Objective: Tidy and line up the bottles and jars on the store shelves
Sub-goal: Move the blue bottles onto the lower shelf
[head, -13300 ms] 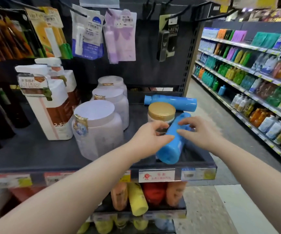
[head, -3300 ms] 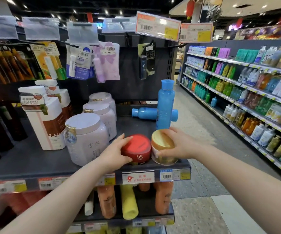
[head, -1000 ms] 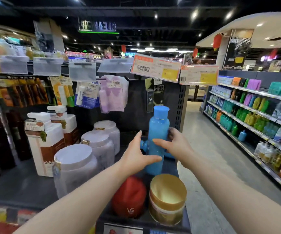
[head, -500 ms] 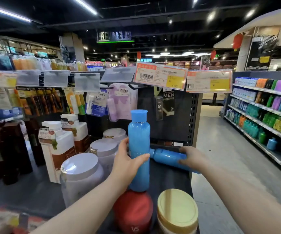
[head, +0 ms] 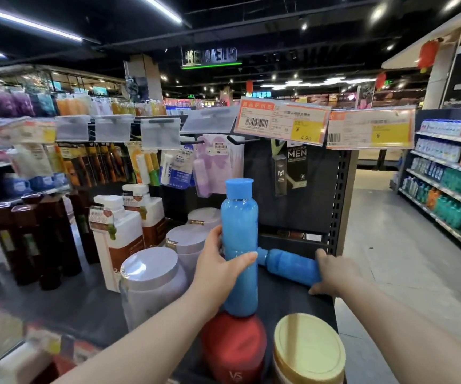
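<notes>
Shelf [head: 287, 299] front: red jar [head: 233, 347] and gold-lidded jar [head: 308, 351] stand side by side, apparently placed. Behind, the left grip [head: 218, 268] wraps round the upright blue bottle [head: 239, 234]. The right grip [head: 332, 273] clasps the lying blue bottle [head: 290, 266], not yet stood up. White jars [head: 151, 275] at left form a row.

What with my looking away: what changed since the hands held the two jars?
Both hands let go of the jars. The left hand now grips the upright blue bottle; the right hand grips the lying blue bottle. The red jar and gold-lidded jar stayed put.
</notes>
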`<state>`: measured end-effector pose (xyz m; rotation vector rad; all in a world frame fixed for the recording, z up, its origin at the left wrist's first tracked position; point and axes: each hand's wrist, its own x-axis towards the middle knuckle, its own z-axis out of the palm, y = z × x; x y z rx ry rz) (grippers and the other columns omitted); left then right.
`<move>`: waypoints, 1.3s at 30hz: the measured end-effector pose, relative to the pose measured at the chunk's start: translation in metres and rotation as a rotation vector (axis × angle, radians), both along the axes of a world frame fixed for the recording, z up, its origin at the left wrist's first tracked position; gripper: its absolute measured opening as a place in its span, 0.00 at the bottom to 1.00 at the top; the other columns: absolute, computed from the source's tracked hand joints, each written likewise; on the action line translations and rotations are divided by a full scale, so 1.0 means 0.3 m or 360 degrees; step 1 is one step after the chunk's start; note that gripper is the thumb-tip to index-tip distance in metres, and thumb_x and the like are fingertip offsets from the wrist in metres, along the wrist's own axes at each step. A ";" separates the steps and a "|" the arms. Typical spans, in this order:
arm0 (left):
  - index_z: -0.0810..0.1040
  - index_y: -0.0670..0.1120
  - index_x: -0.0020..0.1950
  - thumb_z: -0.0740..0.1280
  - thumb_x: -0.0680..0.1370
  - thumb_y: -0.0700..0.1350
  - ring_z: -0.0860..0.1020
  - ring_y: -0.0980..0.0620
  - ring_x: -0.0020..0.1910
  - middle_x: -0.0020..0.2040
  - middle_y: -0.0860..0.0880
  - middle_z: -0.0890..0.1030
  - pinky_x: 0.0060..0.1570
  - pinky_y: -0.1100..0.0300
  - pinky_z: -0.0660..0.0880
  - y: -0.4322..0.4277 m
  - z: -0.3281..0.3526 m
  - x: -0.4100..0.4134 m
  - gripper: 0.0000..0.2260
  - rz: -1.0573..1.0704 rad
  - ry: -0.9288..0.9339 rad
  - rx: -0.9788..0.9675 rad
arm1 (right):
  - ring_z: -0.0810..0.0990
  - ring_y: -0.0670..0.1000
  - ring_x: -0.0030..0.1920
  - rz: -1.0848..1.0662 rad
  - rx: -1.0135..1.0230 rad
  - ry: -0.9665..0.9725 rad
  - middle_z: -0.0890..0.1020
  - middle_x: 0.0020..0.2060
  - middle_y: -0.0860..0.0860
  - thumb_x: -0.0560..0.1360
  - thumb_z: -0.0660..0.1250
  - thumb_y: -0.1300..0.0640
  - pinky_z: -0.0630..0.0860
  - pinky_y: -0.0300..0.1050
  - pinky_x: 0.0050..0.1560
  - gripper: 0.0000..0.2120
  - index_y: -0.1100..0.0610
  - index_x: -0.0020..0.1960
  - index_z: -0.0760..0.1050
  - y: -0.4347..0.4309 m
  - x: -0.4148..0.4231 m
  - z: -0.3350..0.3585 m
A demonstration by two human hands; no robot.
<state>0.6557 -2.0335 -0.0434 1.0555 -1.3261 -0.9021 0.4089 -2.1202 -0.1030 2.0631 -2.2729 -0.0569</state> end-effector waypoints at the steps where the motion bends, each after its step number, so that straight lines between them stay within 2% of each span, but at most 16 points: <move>1: 0.70 0.59 0.54 0.75 0.61 0.46 0.79 0.55 0.54 0.56 0.54 0.79 0.54 0.54 0.77 0.006 0.006 0.002 0.26 -0.0009 0.0010 -0.0006 | 0.77 0.55 0.55 0.0017 -0.0025 0.0003 0.77 0.55 0.52 0.62 0.69 0.35 0.71 0.46 0.47 0.34 0.53 0.58 0.62 0.015 0.000 -0.001; 4: 0.71 0.58 0.54 0.76 0.66 0.38 0.79 0.56 0.52 0.55 0.54 0.79 0.52 0.58 0.77 0.030 0.029 0.011 0.24 -0.0046 0.0021 -0.0053 | 0.78 0.52 0.52 -0.0013 -0.0130 -0.0148 0.78 0.54 0.49 0.62 0.67 0.35 0.73 0.44 0.44 0.33 0.50 0.61 0.64 0.091 -0.013 0.000; 8: 0.70 0.53 0.61 0.74 0.68 0.36 0.78 0.51 0.54 0.56 0.51 0.78 0.55 0.52 0.76 0.073 0.063 0.012 0.26 -0.0071 0.0091 -0.0104 | 0.78 0.51 0.46 -0.0106 -0.0240 -0.0533 0.78 0.48 0.47 0.60 0.69 0.34 0.72 0.44 0.40 0.34 0.45 0.61 0.66 0.246 -0.059 0.052; 12: 0.71 0.57 0.54 0.74 0.68 0.38 0.79 0.54 0.51 0.53 0.54 0.79 0.51 0.54 0.77 0.126 0.085 0.006 0.22 -0.0145 0.0128 -0.0160 | 0.78 0.50 0.47 -0.0153 -0.0324 -0.1041 0.79 0.48 0.47 0.61 0.73 0.38 0.73 0.46 0.45 0.31 0.48 0.60 0.70 0.421 -0.078 0.156; 15: 0.72 0.56 0.53 0.74 0.69 0.37 0.80 0.53 0.48 0.50 0.54 0.80 0.47 0.56 0.78 0.181 0.088 0.009 0.21 -0.0233 0.0208 -0.0160 | 0.80 0.48 0.45 -0.0143 -0.0283 -0.1562 0.80 0.48 0.48 0.61 0.74 0.40 0.74 0.43 0.41 0.28 0.48 0.58 0.73 0.561 -0.046 0.233; 19: 0.72 0.58 0.51 0.74 0.68 0.39 0.81 0.59 0.44 0.47 0.57 0.81 0.40 0.62 0.77 0.282 0.079 0.065 0.20 -0.0356 0.0253 -0.0130 | 0.83 0.49 0.42 -0.0096 -0.0183 -0.1863 0.82 0.48 0.50 0.67 0.72 0.43 0.76 0.40 0.34 0.23 0.47 0.59 0.72 0.720 0.073 0.297; 21: 0.73 0.59 0.50 0.75 0.68 0.40 0.81 0.59 0.43 0.46 0.58 0.81 0.39 0.61 0.77 0.343 0.073 0.126 0.20 -0.0390 0.0253 -0.0111 | 0.84 0.49 0.40 -0.0076 -0.0165 -0.1960 0.83 0.46 0.51 0.68 0.71 0.44 0.76 0.39 0.32 0.20 0.48 0.57 0.73 0.785 0.160 0.312; 24: 0.74 0.60 0.50 0.75 0.67 0.40 0.82 0.58 0.42 0.44 0.59 0.82 0.40 0.59 0.78 0.439 0.063 0.266 0.20 -0.0404 0.0250 -0.0108 | 0.83 0.52 0.35 -0.0024 -0.0145 -0.2167 0.84 0.39 0.52 0.69 0.69 0.47 0.77 0.42 0.32 0.17 0.51 0.55 0.74 0.878 0.325 0.314; 27: 0.74 0.59 0.50 0.75 0.68 0.39 0.81 0.57 0.43 0.44 0.60 0.82 0.39 0.62 0.77 0.546 0.055 0.457 0.19 -0.0354 0.0236 -0.0133 | 0.82 0.53 0.31 -0.0004 -0.0054 -0.2492 0.84 0.34 0.55 0.71 0.67 0.50 0.77 0.44 0.30 0.15 0.57 0.53 0.75 0.964 0.528 0.297; 30: 0.74 0.56 0.53 0.75 0.68 0.39 0.81 0.56 0.45 0.48 0.56 0.82 0.39 0.62 0.77 0.663 0.036 0.689 0.20 -0.0258 0.0236 -0.0115 | 0.81 0.53 0.30 0.0080 0.0105 -0.2874 0.83 0.35 0.55 0.64 0.68 0.45 0.78 0.43 0.30 0.19 0.58 0.46 0.79 1.054 0.757 0.267; 33: 0.74 0.57 0.55 0.75 0.68 0.42 0.82 0.55 0.45 0.47 0.56 0.83 0.38 0.61 0.77 0.787 0.002 0.941 0.20 -0.0170 0.0257 -0.0054 | 0.82 0.53 0.30 0.0130 0.0164 -0.3097 0.84 0.36 0.55 0.57 0.69 0.42 0.79 0.44 0.30 0.19 0.56 0.39 0.83 1.143 0.983 0.216; 36: 0.76 0.58 0.54 0.75 0.67 0.41 0.82 0.56 0.44 0.47 0.57 0.83 0.36 0.64 0.77 0.911 -0.048 1.165 0.20 -0.0046 0.0296 -0.0021 | 0.82 0.53 0.30 0.0181 0.0242 -0.3213 0.84 0.35 0.55 0.55 0.70 0.44 0.79 0.46 0.31 0.19 0.56 0.39 0.82 1.231 1.169 0.147; 39: 0.78 0.58 0.51 0.77 0.64 0.41 0.82 0.57 0.43 0.46 0.56 0.84 0.35 0.65 0.76 1.027 -0.108 1.356 0.21 0.0084 0.0284 0.0012 | 0.83 0.52 0.32 0.0224 0.0302 -0.3273 0.84 0.35 0.54 0.58 0.69 0.44 0.79 0.46 0.31 0.19 0.55 0.44 0.81 1.302 1.312 0.082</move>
